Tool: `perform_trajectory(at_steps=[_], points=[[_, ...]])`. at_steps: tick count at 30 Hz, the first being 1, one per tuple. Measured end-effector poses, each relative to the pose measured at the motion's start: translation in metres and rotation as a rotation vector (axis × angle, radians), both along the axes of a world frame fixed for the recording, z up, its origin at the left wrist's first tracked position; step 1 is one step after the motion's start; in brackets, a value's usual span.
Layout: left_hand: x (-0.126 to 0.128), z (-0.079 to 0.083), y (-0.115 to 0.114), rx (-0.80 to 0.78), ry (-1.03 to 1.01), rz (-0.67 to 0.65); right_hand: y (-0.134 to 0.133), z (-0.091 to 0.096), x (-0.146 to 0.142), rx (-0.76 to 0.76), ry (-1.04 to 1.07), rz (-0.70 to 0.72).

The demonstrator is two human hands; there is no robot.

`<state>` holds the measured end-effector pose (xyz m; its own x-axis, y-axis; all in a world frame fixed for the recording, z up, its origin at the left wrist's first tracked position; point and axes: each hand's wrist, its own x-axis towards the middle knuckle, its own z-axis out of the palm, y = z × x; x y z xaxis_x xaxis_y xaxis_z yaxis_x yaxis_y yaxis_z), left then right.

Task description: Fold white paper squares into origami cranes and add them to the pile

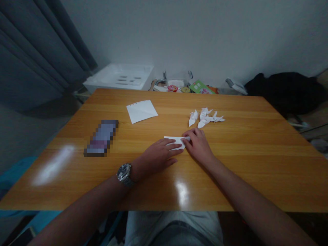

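A folded white paper strip [174, 142] is held flat on the wooden desk [246, 171], pressed by the open left hand [156, 157] and pinched at its end by the narrowed right hand [197, 145], just below origami paper cranes [206, 118].

The left hand [157, 155] and right hand [197, 146] partly hide the folded white paper [172, 139]; the pixelated object [101, 138] is too blurred to name.
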<state>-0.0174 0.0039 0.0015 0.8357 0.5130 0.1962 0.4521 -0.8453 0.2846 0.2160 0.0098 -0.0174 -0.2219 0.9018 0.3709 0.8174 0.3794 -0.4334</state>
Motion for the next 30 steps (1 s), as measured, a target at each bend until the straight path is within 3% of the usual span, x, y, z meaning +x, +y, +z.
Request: perform_trajectory(at_steps=[6,15,21,26,30], points=[[0.000,-0.003,0.001,-0.028,-0.008,-0.010,-0.007,0.017,0.005,0.090,-0.002,0.012],[-0.001,0.000,0.001,-0.069,-0.030,-0.039,-0.018,0.043,0.026,-0.049,-0.197,0.362],[-0.002,-0.001,0.000,-0.062,-0.005,-0.028,-0.027,0.028,0.037,-0.024,-0.265,0.451],[-0.003,-0.003,0.001,-0.057,0.015,-0.032,-0.027,0.008,0.040,0.056,-0.315,0.463],[-0.003,-0.003,0.000,-0.067,0.033,-0.017,-0.029,0.003,0.043,0.067,-0.328,0.427]])
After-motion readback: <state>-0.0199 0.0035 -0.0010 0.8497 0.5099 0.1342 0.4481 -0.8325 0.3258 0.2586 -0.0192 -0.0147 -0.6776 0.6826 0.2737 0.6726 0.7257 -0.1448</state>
